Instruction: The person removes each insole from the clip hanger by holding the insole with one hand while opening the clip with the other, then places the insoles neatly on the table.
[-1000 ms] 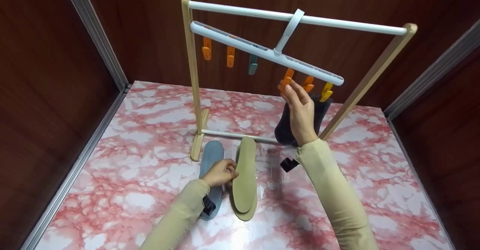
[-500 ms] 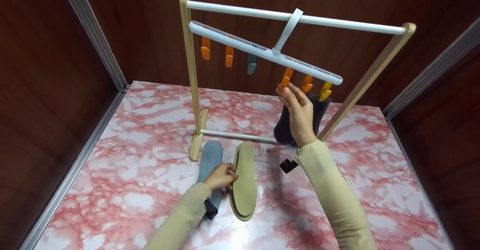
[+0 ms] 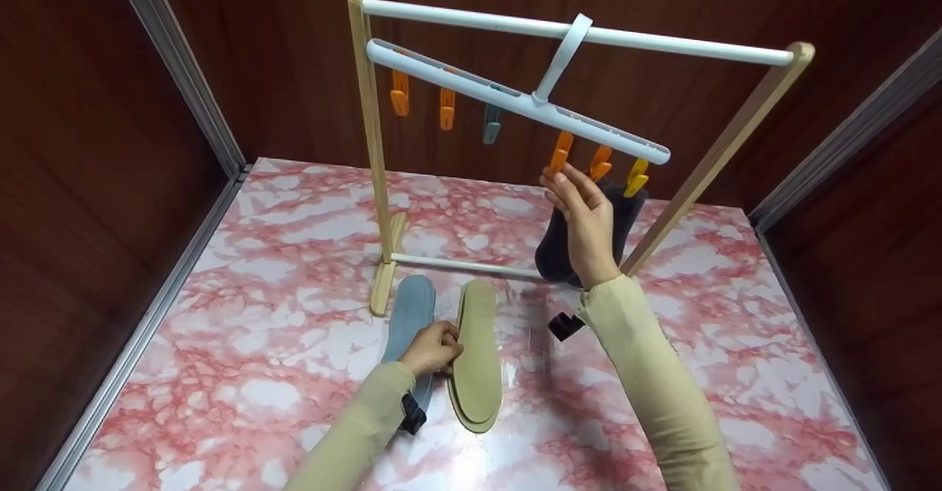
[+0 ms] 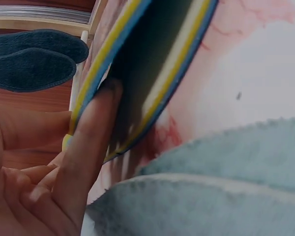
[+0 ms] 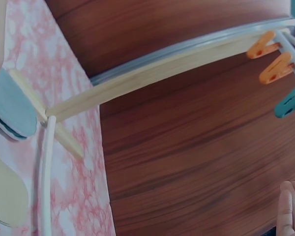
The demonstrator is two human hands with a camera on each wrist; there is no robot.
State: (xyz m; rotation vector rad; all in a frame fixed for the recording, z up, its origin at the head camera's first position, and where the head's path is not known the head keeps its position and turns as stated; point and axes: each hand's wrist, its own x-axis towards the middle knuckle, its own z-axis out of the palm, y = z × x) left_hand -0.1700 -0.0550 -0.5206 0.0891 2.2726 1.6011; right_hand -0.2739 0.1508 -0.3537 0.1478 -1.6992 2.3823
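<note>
My left hand (image 3: pixel 433 350) pinches the left edge of the upper of two pale yellow-green insoles (image 3: pixel 478 358), stacked slightly offset. In the left wrist view, a finger reaches between the two insoles (image 4: pixel 91 81), whose edges show yellow and blue layers. Under that wrist lie grey-blue insoles (image 3: pixel 412 311), partly covered by the hand. My right hand (image 3: pixel 585 215) pinches the lower end of an orange clip (image 3: pixel 562 151) on the white hanger (image 3: pixel 471 86). Behind this hand, dark insoles (image 3: pixel 556 248) hang from the hanger's right end, partly hidden.
The hanger tilts down to the right from a white rail on a wooden-sided rack (image 3: pixel 373 130). Two orange clips (image 3: pixel 447 110) and a teal clip (image 3: pixel 491 124) hang on its left half; an orange clip (image 3: pixel 600 163) and a yellow clip (image 3: pixel 636 178) are at right. Dark walls surround the marbled surface (image 3: pixel 294 314).
The upper yellow-green insole's far end has come down and back toward the person, lying closer over the lower one. My left hand keeps its pinch; the right hand stays on the orange clip.
</note>
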